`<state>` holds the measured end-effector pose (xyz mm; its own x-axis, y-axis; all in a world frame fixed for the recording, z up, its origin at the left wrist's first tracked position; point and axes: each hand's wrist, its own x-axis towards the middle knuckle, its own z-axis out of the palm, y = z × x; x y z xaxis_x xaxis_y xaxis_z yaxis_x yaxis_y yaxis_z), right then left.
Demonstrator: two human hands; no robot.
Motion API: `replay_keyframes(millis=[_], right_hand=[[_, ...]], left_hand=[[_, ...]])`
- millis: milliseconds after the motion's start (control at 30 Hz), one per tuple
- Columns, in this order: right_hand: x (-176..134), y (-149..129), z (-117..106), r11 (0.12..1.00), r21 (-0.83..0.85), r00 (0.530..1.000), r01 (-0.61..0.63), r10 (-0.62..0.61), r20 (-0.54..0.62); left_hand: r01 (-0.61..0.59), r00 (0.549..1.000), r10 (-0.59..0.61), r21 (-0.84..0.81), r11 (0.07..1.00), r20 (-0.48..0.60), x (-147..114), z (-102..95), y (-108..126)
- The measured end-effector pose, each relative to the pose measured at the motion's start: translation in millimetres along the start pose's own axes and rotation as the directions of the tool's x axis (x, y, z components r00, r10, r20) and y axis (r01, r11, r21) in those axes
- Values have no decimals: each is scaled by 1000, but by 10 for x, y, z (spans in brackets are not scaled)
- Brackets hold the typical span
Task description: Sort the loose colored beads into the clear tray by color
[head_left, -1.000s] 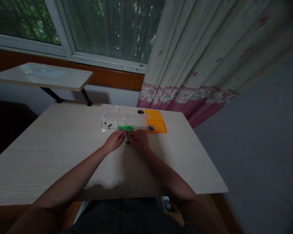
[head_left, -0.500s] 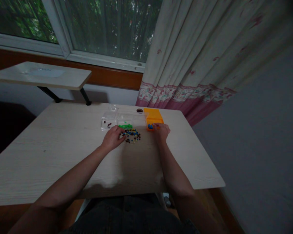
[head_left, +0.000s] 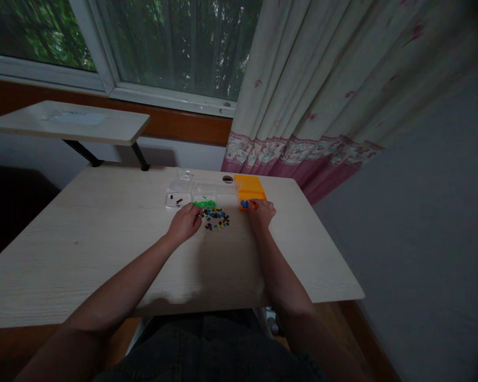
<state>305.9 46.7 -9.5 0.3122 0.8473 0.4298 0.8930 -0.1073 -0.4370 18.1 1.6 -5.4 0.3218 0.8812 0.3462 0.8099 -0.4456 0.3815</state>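
My left hand (head_left: 185,221) is at the left edge of a pile of small building bricks (head_left: 217,216) in dark brown, blue, yellow and cream. Its thumb and fingers are drawn together, and what they pinch is too small to name. My right hand (head_left: 262,213) is over the front of an open orange box (head_left: 250,184), fingertips closed beside the blue bricks (head_left: 244,203) in it. Whatever those fingertips hold is hidden. Behind the pile, one clear plastic box holds green bricks (head_left: 205,203). Another clear box (head_left: 169,203), further left, has a few dark brown pieces inside.
The boxes stand in a row towards the back of a pale wooden table (head_left: 103,254). A round cable hole (head_left: 228,180) lies behind them. A raised shelf (head_left: 103,124) stands at the back left. The curtain (head_left: 298,127) hangs behind the table's right side.
My left hand has drawn back slightly from the pile, with its thumb and fingers closer together. My right hand stays at the orange box with a small shift. The view has tilted a little.
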Motion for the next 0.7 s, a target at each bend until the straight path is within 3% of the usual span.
replay_keyframes(millis=[400,700], right_hand=[[2,20,75,999,38,998,2,1,-68],[-8,11,105,996,71,995,61,-55,-82]], left_hand=[[7,1000,-9,78,997,26,8,-21,54],[-19,1000,19,-14,1000,16,0,-35,2]])
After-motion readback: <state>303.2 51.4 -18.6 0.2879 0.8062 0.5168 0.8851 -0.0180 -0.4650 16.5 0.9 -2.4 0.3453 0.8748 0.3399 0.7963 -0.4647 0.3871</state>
